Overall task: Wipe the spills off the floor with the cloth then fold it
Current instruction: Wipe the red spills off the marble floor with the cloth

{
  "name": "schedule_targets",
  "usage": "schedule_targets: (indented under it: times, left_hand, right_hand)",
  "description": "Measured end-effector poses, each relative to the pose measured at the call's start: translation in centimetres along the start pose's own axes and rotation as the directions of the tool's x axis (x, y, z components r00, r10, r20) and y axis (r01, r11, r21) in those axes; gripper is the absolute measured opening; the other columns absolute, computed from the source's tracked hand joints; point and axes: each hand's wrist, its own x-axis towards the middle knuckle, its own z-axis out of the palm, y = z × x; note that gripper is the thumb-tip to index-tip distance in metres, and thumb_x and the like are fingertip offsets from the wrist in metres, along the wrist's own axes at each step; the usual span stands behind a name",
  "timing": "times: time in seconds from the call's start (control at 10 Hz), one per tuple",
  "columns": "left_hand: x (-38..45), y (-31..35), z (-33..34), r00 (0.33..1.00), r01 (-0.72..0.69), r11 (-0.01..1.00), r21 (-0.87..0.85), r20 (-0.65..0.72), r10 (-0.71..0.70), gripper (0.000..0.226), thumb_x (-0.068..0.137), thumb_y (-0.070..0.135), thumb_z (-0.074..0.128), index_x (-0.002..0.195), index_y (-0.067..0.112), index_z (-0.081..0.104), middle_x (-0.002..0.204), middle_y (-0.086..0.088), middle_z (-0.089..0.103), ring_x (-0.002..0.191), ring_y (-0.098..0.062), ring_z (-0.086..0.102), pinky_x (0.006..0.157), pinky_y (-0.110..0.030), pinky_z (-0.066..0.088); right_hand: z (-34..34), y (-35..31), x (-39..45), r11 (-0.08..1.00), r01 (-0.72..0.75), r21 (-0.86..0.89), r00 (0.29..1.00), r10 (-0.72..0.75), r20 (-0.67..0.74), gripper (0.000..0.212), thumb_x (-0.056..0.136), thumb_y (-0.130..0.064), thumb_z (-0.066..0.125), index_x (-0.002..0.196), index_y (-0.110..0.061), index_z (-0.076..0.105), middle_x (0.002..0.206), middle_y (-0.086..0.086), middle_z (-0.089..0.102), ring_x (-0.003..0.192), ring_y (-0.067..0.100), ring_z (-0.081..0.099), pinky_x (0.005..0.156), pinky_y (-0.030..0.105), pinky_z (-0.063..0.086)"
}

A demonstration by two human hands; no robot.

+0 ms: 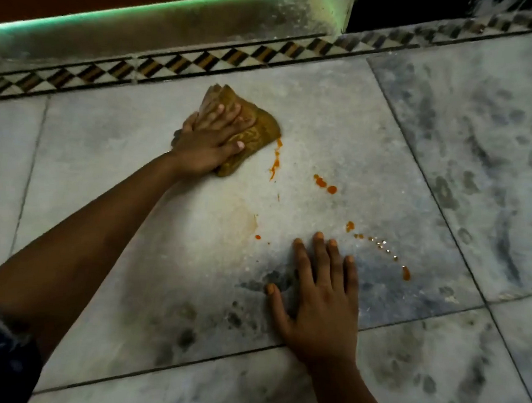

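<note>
Your right hand (320, 302) lies flat on the floor (450, 151) near you, fingers spread and empty, bracing. Beyond it orange spills (324, 184) dot the tile. Farthest, near the patterned border (173, 64), your left hand (207, 137) presses the bunched cloth (254, 128), fingers gripping it. You're mid-wipe; next, sweep it over the drops.

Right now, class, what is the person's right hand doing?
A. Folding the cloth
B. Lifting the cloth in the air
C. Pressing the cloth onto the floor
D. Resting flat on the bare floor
D: the right hand lies palm down, fingers spread, on the bare floor, while the left hand presses the cloth.
</note>
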Motion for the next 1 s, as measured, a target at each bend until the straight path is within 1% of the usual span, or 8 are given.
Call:
schedule_targets:
  times: [0.1, 0.2, 0.3, 0.4, 0.6, 0.8, 0.9, 1.0]
  left_hand:
    - [2.3, 0.8, -0.5, 0.985, 0.17, 0.983, -0.064, -0.026, -0.172, 0.049, 0.1, 0.046, 0.025, 0.146, 0.041, 0.013, 0.158, 0.011, -0.001, 0.145, -0.013, -0.006, 0.114, -0.044, -0.005]
    - [4.4, 4.6, -0.3, 0.967, 0.254, 0.965, -0.066, -0.017, -0.256, 0.051, 0.099, 0.049, 0.02, 0.148, 0.039, 0.009, 0.158, 0.007, -0.007, 0.145, -0.019, -0.01, 0.112, -0.051, -0.008]
    - [1.8, 7.4, 1.6, 0.996, 0.09, 0.996, 0.017, -0.009, -0.09, 0.053, 0.098, 0.05, 0.02, 0.148, 0.038, 0.004, 0.158, 0.006, -0.008, 0.145, -0.019, -0.01, 0.113, -0.051, -0.007]
    - [-2.8, 6.5, 3.1, 0.999, -0.033, 0.996, 0.087, -0.015, 0.034, 0.052, 0.097, 0.052, 0.021, 0.146, 0.043, 0.006, 0.158, 0.01, -0.007, 0.145, -0.016, -0.008, 0.113, -0.046, -0.006]
    - [1.9, 6.3, 0.7, 0.971, 0.24, 0.97, -0.045, 0.004, -0.24, 0.05, 0.1, 0.045, 0.02, 0.148, 0.039, 0.006, 0.158, 0.006, -0.009, 0.145, -0.02, -0.012, 0.113, -0.052, -0.009]
    - [-4.8, 7.2, 3.6, 0.997, 0.064, 0.996, 0.059, -0.038, -0.062, 0.049, 0.1, 0.044, 0.024, 0.146, 0.043, 0.007, 0.158, 0.01, -0.007, 0.145, -0.016, -0.007, 0.114, -0.047, -0.006]
    - [-5.2, 4.2, 2.8, 0.988, 0.144, 0.987, 0.069, -0.058, -0.141, 0.049, 0.1, 0.046, 0.023, 0.146, 0.044, 0.007, 0.158, 0.009, -0.006, 0.145, -0.017, -0.007, 0.114, -0.048, -0.004]
    - [-1.7, 3.8, 1.1, 0.957, 0.288, 0.957, -0.021, -0.002, -0.288, 0.051, 0.099, 0.049, 0.02, 0.147, 0.041, 0.005, 0.158, 0.007, -0.009, 0.145, -0.021, -0.011, 0.113, -0.054, -0.006]
  right_hand:
    - [0.1, 0.0, 0.0, 1.0, -0.002, -0.001, 1.0, 0.002, -0.007, 0.07, 0.081, -0.056, 0.042, 0.137, -0.015, 0.047, 0.145, 0.016, 0.04, 0.135, 0.034, 0.036, 0.109, 0.051, 0.021]
    - [0.3, 0.1, 0.0, 1.0, -0.001, -0.022, 1.0, 0.001, -0.01, 0.07, 0.081, -0.056, 0.041, 0.137, -0.015, 0.047, 0.145, 0.016, 0.04, 0.134, 0.034, 0.035, 0.109, 0.05, 0.02]
    - [0.4, 0.0, -0.1, 1.0, 0.0, -0.03, 1.0, -0.001, -0.016, 0.07, 0.081, -0.056, 0.041, 0.136, -0.014, 0.048, 0.145, 0.016, 0.041, 0.134, 0.035, 0.036, 0.109, 0.05, 0.021]
    - [0.2, 0.0, -0.1, 1.0, 0.003, -0.023, 1.0, -0.004, -0.024, 0.069, 0.081, -0.055, 0.042, 0.135, -0.014, 0.049, 0.144, 0.017, 0.042, 0.133, 0.035, 0.038, 0.109, 0.05, 0.021]
    - [0.4, -0.1, 0.1, 1.0, 0.005, -0.023, 0.999, -0.006, -0.035, 0.07, 0.081, -0.056, 0.04, 0.136, -0.014, 0.049, 0.144, 0.017, 0.042, 0.133, 0.036, 0.038, 0.109, 0.049, 0.019]
    - [0.6, 0.2, -0.1, 1.0, 0.02, -0.022, 0.999, -0.021, -0.043, 0.07, 0.083, -0.057, 0.037, 0.136, -0.014, 0.047, 0.144, 0.018, 0.041, 0.133, 0.037, 0.037, 0.11, 0.049, 0.017]
    - [0.8, 0.3, -0.2, 1.0, 0.021, -0.021, 0.998, -0.022, -0.05, 0.071, 0.083, -0.058, 0.034, 0.137, -0.014, 0.047, 0.145, 0.018, 0.04, 0.134, 0.036, 0.036, 0.111, 0.05, 0.018]
    - [0.9, 0.2, -0.1, 1.0, 0.021, -0.019, 0.997, -0.023, -0.077, 0.07, 0.083, -0.058, 0.036, 0.137, -0.014, 0.047, 0.144, 0.018, 0.041, 0.134, 0.036, 0.037, 0.111, 0.05, 0.02]
